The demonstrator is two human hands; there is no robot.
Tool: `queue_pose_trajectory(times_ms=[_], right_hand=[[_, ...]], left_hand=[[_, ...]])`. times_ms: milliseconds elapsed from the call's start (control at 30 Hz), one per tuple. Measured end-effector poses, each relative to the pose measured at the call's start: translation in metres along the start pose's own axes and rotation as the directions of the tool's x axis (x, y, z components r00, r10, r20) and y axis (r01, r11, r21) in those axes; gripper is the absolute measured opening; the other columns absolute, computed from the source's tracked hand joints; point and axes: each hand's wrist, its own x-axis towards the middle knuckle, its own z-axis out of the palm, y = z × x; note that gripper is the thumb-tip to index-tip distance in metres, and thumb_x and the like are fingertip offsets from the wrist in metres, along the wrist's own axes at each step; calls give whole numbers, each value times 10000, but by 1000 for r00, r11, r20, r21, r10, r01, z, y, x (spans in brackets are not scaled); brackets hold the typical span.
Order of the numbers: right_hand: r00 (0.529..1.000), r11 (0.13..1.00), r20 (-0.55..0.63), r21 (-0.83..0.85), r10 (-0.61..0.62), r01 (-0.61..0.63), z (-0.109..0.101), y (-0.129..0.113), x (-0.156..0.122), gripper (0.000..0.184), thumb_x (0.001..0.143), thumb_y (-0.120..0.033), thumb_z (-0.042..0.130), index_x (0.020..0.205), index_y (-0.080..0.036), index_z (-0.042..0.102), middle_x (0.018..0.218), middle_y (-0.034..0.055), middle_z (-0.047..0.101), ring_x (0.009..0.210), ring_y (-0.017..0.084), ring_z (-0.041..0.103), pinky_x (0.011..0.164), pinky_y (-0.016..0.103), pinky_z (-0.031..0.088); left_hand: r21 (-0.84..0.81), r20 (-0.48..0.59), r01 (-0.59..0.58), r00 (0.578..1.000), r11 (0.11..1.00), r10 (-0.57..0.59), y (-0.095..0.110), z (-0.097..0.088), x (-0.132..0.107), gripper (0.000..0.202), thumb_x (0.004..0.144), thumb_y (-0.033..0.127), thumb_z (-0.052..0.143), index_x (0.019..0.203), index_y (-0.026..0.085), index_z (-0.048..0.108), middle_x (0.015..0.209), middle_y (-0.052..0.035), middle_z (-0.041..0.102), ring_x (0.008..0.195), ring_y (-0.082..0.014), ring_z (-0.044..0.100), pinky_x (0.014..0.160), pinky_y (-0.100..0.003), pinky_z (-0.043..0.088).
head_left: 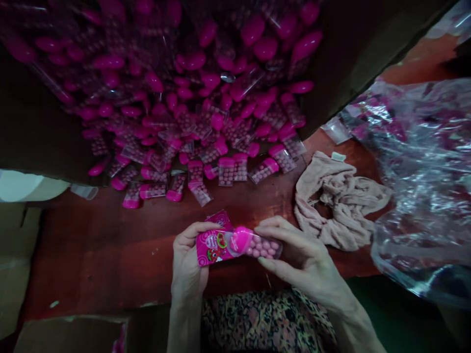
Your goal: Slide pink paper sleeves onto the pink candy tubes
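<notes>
My left hand (189,260) is closed around the printed pink card (212,248), with its fingers curled over the card's upper edge. My right hand (301,250) pinches the clear candy tube (262,247), fingers across the top and thumb underneath, just beside the pink cap (242,240). The tube lies level across both hands, with pink candies inside. I can't tell whether the card is fixed to the tube, as my left hand and the cap cover the join. A second pink printed piece (220,219) pokes out behind my left fingers, but I can't make out what it is.

Both bare forearms run down and off the bottom edge, over a patterned fabric (261,318). Ahead, on the reddish-brown wooden table (110,235), lies a heap of matching tubes (195,166), which thickens and blurs toward the top of my view. To the right are a crumpled beige cloth (336,201) and a bulging clear plastic bag (423,171). A cardboard flap (69,336) sits at lower left.
</notes>
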Motion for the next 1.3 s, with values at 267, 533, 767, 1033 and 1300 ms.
queue_pose_trajectory(times_ms=[267,533,767,1033,1300], right_hand=[[987,991,-140,-118,-78,61,10,-7,2,379,742,-134,690,1090,-275,640,933,12,660,834,140,628,736,240,534],[944,940,-237,-306,-228,150,27,-9,2,411,755,-108,660,1138,-253,620,927,20,671,796,140,624,694,241,558],[941,958,-278,-261,-194,120,33,-9,1,391,743,-91,656,1097,-257,648,900,5,683,787,140,640,671,220,559],[929,960,-313,-253,-199,120,37,-4,3,383,755,-88,642,1101,-252,653,848,20,657,735,141,630,644,244,560],[915,956,-314,-226,-252,186,43,-4,0,396,757,-45,618,1095,-249,656,859,39,628,766,150,624,651,272,551]], left_hand=[[-134,128,-51,989,990,69,1,-3,-6,302,632,394,715,815,153,727,778,-66,733,694,-176,683,668,-247,549],[-192,19,-18,1000,981,22,-7,14,-21,374,490,291,834,830,187,717,793,-56,741,755,-190,687,720,-247,542],[-300,-35,96,993,949,-112,-13,29,-13,200,626,176,760,816,182,699,789,-27,734,742,-116,678,748,-193,516],[-291,60,187,982,938,-177,-18,34,-14,243,735,319,677,862,113,702,971,-118,716,863,-183,664,792,-285,518],[-381,144,248,968,891,-208,-23,31,-12,311,703,439,676,818,153,712,878,-70,714,881,-184,642,841,-302,494]])
